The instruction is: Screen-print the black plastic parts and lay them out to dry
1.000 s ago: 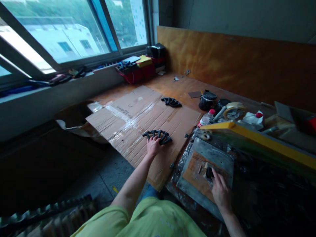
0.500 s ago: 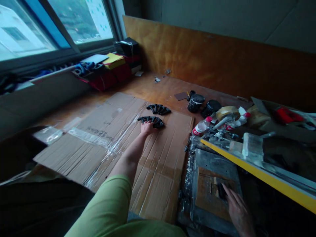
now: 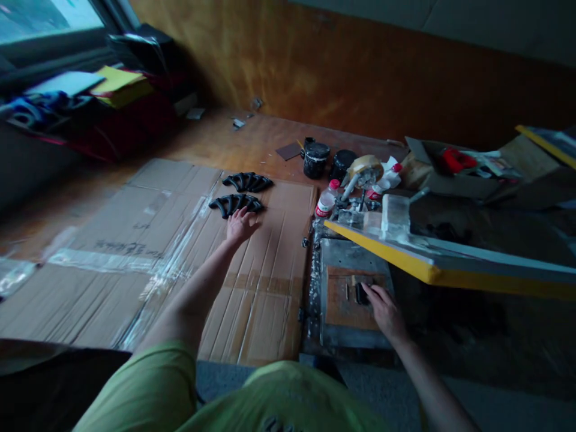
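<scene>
Two rows of small black curved pieces lie on the flattened cardboard: the far row [image 3: 247, 182] and the near row [image 3: 225, 205]. My left hand [image 3: 240, 227] is at the front of the near row with its fingers spread; whether the fingertips touch a piece I cannot tell. Over on the right, my right hand [image 3: 381, 307] pinches a small black piece [image 3: 361, 294] with thumb and fingers. That piece is at a small block on the brown wooden board [image 3: 337, 312], which rests on a grey metal plate [image 3: 355, 336].
A yellow-edged frame [image 3: 382, 253] juts over the plate from the right. Behind it stand a red-capped bottle [image 3: 324, 203], black tubs [image 3: 316, 161] and a tape roll [image 3: 364, 167]. The cardboard sheet [image 3: 270, 258] covers the bench's left part. A box [image 3: 468, 183] stands at the back right.
My view has swung right and down. My left hand has drawn back slightly from the near row, its fingers spreading. My right hand stays at the black piece on the board.
</scene>
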Demonstrator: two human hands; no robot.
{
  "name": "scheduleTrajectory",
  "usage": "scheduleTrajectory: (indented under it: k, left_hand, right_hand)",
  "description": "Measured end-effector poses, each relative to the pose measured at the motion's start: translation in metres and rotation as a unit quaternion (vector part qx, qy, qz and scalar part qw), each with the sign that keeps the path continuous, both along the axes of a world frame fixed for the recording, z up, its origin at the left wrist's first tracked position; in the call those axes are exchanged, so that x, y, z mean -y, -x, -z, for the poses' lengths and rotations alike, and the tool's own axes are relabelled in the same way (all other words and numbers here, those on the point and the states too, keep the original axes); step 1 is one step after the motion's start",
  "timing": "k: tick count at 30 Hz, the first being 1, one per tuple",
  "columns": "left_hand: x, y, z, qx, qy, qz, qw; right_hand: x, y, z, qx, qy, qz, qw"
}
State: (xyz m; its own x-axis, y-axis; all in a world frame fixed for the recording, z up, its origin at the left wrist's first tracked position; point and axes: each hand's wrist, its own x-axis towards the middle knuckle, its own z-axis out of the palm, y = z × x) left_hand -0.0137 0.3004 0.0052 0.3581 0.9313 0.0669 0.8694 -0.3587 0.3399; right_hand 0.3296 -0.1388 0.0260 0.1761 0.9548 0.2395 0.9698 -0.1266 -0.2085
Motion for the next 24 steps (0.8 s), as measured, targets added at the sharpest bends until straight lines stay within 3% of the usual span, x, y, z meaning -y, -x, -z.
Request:
scheduleTrajectory:
  k: [5, 7, 10, 12, 15, 19, 22, 24]
  left_hand:
    - [0.083, -0.047, -0.048, 0.181, 0.052, 0.024, 0.982]
    - [0.117, -0.071, -0.076, 0.293, 0.101, 0.027, 0.95]
    - [0.163, -0.103, -0.121, 0.462, 0.14, 0.023, 0.875]
    - [0.187, -0.121, -0.15, 0.527, 0.137, 0.023, 0.839]
    - [0.213, -0.14, -0.185, 0.568, 0.125, 0.036, 0.813]
    - [0.234, -0.154, -0.206, 0.57, 0.127, 0.025, 0.811]
    - [0.247, -0.152, -0.205, 0.567, 0.14, 0.0, 0.812]
    - [0.258, -0.142, -0.197, 0.563, 0.156, -0.006, 0.811]
  right_hand:
    - [-0.019, -0.004, -0.003, -0.042, -0.032, -0.099, 0.994]
    - [-0.024, -0.004, -0.001, -0.048, -0.033, -0.128, 0.99]
    - [-0.024, -0.004, 0.001, -0.04, -0.023, -0.149, 0.988]
    - [-0.022, -0.005, 0.0, -0.03, -0.009, -0.153, 0.988]
    - [-0.022, -0.003, -0.008, -0.031, 0.005, -0.161, 0.986]
    - [-0.03, 0.012, -0.016, -0.042, 0.01, -0.214, 0.976]
    - [-0.026, 0.019, -0.018, -0.044, 0.037, -0.278, 0.959]
    - [-0.013, 0.009, -0.02, -0.053, 0.037, -0.302, 0.951]
